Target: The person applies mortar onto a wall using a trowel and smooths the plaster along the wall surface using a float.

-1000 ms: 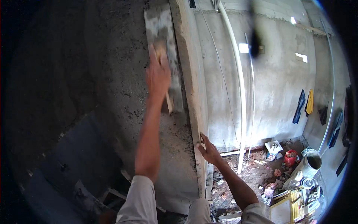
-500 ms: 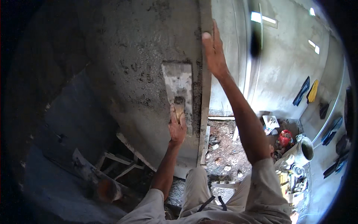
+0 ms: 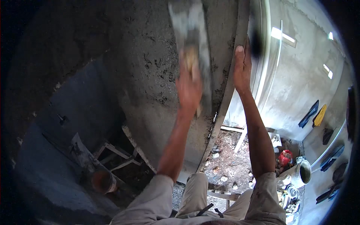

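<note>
My left hand (image 3: 189, 88) is wrapped round the tan handle of a plastering trowel (image 3: 201, 26), blurred by motion. The trowel's long pale blade lies against the grey, wet-looking plastered wall (image 3: 150, 56), which is rough and pitted beside it. A long narrow board (image 3: 224, 101) runs up the wall's right edge. Against this board rests my right hand (image 3: 243, 73), its fingers stretched upward and its thumb up on the near side. Part of the right fingers is hidden behind the thumb.
Rubble covers the floor (image 3: 228, 165) at the right. Beyond stand a bucket (image 3: 301, 173) and a red bag (image 3: 285, 158); clothes (image 3: 309, 113) hang on the far wall. Lower left, an orange-mouthed container (image 3: 103, 182) lies near a wooden frame (image 3: 118, 155).
My left hand has slid the trowel upward along the wall. My right hand sits lower along the board, and the whole view has shifted, with the board now farther right.
</note>
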`<state>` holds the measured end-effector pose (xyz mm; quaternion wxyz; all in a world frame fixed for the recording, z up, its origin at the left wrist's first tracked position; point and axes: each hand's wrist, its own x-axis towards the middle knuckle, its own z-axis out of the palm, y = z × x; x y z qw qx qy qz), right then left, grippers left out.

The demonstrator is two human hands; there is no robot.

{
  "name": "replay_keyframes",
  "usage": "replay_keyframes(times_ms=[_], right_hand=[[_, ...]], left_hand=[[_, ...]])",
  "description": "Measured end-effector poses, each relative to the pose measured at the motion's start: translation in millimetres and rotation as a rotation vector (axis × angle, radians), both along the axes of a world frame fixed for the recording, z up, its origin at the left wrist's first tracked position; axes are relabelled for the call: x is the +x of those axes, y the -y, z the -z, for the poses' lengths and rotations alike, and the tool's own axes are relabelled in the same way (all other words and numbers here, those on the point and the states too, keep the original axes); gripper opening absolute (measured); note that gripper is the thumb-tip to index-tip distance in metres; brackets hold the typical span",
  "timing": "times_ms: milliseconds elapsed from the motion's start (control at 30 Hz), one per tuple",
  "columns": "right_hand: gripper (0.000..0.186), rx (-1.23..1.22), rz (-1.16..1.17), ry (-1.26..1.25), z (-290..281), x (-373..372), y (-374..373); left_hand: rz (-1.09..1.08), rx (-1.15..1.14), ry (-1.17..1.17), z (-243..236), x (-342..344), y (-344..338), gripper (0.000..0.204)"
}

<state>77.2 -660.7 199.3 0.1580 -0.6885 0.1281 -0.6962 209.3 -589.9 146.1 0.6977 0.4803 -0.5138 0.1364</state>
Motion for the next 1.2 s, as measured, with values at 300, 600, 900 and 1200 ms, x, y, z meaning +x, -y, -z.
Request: replay_keyframes(times_ms=[300,600,900,1200], right_hand=[[0.074,0.028,0.051,-0.038,9.3,13.2,20.8],[0.076,-0.015,0.058,-0.09,15.5,-1.1,33.3],[0.077,0.002,0.182,-0.088,13.0,6.1,17.7],[0.075,-0.115,0.146,-0.09,6.4,-1.0,16.4]], left_hand=[[-0.008,0.432,0.129,118.2,56.2,-13.5,0.058],[-0.128,0.195,-0.042,100.0,120.7,-5.8,0.055],[-0.093,0.475,0.301,203.2,68.7,4.3,0.062],[-0.269,0.288,-0.059,121.1,151.9,-9.9,0.056]])
